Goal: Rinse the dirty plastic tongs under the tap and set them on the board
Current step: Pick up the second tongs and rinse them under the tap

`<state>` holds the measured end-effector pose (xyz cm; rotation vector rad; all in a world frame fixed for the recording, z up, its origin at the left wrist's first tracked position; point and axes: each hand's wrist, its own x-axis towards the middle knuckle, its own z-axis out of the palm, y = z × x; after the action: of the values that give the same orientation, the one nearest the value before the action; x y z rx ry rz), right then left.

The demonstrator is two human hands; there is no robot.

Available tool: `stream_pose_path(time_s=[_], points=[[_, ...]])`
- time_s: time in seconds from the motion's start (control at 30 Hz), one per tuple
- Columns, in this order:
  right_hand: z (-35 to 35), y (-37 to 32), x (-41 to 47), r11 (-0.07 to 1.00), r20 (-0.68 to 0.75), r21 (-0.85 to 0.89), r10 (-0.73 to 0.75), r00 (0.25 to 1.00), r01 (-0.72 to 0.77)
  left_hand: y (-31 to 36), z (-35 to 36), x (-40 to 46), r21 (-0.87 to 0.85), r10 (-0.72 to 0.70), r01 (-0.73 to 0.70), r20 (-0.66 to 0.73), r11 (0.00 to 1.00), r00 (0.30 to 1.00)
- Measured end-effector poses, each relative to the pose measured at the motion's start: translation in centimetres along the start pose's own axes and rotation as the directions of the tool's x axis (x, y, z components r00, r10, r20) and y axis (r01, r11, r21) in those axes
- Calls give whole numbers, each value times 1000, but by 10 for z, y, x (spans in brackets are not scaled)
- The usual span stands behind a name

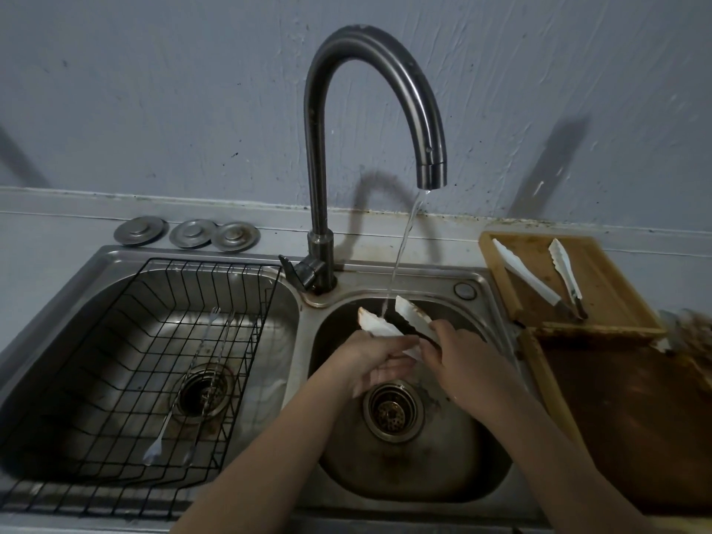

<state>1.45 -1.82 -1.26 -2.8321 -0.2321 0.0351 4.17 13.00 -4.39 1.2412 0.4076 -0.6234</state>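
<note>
White plastic tongs (pixel 379 326) with brown stains are spread apart over the right sink basin (pixel 474 479), their tips in the water stream (pixel 402 248) from the curved tap (pixel 431 175). My left hand (pixel 371 358) grips the left arm of the tongs from below. My right hand (pixel 460 356) holds the right arm near its handle end. A wooden board (pixel 601 271) lies on the counter to the right, with another pair of white tongs (pixel 539 281) resting on it.
The left basin holds a black wire rack (pixel 115 383) with long forks (pixel 181 402) in it. Three metal sink stoppers (pixel 187 233) sit behind it. A dark stained wooden tray (pixel 632 418) lies in front of the board. The tap lever (pixel 294 273) points left.
</note>
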Motion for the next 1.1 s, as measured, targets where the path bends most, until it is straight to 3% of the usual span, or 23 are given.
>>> stream_pose_path(time_s=[0.1, 0.47, 0.73, 0.9, 1.1], points=[[3, 1, -1, 1000, -20, 19, -2, 1000, 3, 2, -1, 0, -17, 1, -1, 28, 1000, 1000], [6, 4, -5, 996, -48, 65, -57, 997, 60, 5, -22, 9, -189, -58, 30, -143, 981, 988], [-1, 17, -5, 979, 45, 199, -41, 998, 31, 7, -24, 10, -230, -97, 90, -20, 969, 995], [-3, 21, -5, 980, 45, 198, -25, 999, 16, 7, -15, 7, -144, -34, 44, 70, 989, 997], [-4, 22, -9, 972, 73, 230, -64, 995, 45, 13, -15, 7, -137, -40, 39, -6, 990, 999]])
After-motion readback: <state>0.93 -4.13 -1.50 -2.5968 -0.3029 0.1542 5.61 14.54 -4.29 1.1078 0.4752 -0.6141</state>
